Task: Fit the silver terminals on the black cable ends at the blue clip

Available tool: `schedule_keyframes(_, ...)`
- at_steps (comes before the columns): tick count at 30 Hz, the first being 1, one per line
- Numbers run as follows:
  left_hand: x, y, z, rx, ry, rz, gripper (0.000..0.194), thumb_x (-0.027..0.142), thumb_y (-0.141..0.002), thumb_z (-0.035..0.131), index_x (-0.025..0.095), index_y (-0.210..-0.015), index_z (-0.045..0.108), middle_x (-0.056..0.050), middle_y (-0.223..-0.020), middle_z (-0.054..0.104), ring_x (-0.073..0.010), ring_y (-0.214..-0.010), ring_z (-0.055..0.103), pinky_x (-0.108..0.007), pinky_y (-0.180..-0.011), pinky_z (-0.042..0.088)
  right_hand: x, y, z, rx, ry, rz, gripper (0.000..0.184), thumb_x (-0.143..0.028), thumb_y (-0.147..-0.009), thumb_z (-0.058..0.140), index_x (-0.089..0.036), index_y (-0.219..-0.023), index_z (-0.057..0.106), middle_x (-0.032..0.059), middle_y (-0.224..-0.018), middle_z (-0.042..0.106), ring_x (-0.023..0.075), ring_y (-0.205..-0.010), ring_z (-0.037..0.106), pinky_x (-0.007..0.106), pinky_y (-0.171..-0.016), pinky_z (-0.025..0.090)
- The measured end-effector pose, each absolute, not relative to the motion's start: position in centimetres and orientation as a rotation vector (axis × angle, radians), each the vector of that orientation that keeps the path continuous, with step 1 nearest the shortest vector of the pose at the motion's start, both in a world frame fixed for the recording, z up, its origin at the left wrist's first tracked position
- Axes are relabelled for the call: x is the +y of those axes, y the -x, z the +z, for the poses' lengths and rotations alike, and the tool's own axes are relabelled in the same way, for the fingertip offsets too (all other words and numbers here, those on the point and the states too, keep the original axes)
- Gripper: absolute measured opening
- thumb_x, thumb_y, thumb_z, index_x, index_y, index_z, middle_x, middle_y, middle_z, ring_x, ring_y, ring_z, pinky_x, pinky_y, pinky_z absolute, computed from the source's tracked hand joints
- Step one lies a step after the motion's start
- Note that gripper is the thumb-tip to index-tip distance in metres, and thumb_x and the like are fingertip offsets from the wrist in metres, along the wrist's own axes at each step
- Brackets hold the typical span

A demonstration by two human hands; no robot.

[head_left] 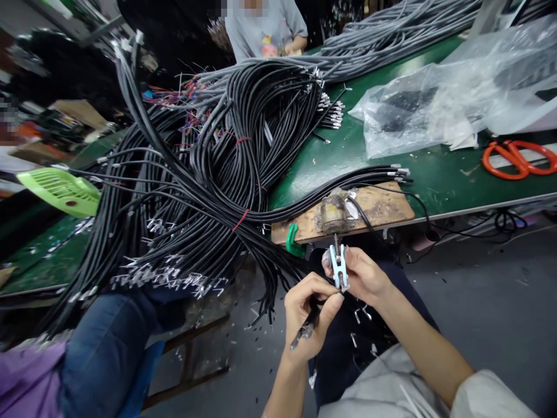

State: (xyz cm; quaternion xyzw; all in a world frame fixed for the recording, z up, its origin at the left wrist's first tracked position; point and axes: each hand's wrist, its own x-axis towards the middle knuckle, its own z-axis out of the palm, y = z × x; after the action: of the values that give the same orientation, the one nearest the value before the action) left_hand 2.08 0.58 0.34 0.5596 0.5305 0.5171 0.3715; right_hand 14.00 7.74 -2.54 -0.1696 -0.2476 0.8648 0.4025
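My left hand (310, 310) is closed around a black cable (310, 319), one end of which sticks out below the fist. The thumb and index finger of that hand meet at the jaws of a light blue clip (338, 264). Fingers of my right hand (363, 273) lie on both sides of this clip, pinching it. The clip sits at the end of the shaft of a small, grimy motor (334, 212). A bit of silvery, stripped material shows at the clip's jaws; its exact hold is too small to tell.
The motor is on a wooden board (383, 209) with a green clamp (295, 241) at the edge of the green table (331, 154). Bundled black cables (217, 197) pile up leftward. Orange-handled scissors (517, 159) and a plastic bag (418, 110) lie right. Other people sit left and opposite.
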Motion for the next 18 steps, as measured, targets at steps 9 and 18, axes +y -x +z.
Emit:
schedule_keyframes(9,-0.1,-1.5,0.5,1.304,-1.507,1.297,0.008,0.018,-0.079,0.069,0.017,-0.07,0.068,-0.001,-0.062,0.059,-0.0119,-0.057,0.051,-0.024,-0.055,0.039,7.9,-16.4,-5.2,-0.649,0.568,2.12,0.041,-0.056,-0.079,0.066,-0.016,-0.086,0.073,0.0028,-0.07,0.06,0.0117,-0.061,0.048,0.024,-0.055,0.038)
schedule_keyframes(18,0.8,-1.7,0.3,1.473,-1.618,1.061,0.008,0.013,-0.073,0.071,0.015,-0.066,0.072,-0.004,-0.059,0.067,-0.0126,-0.051,0.058,-0.022,-0.049,0.045,3.0,-19.2,-2.0,-1.644,0.76,1.112,0.02,-0.024,-0.071,0.08,-0.023,-0.09,0.073,0.004,-0.073,0.067,0.0201,-0.069,0.054,0.036,-0.065,0.041)
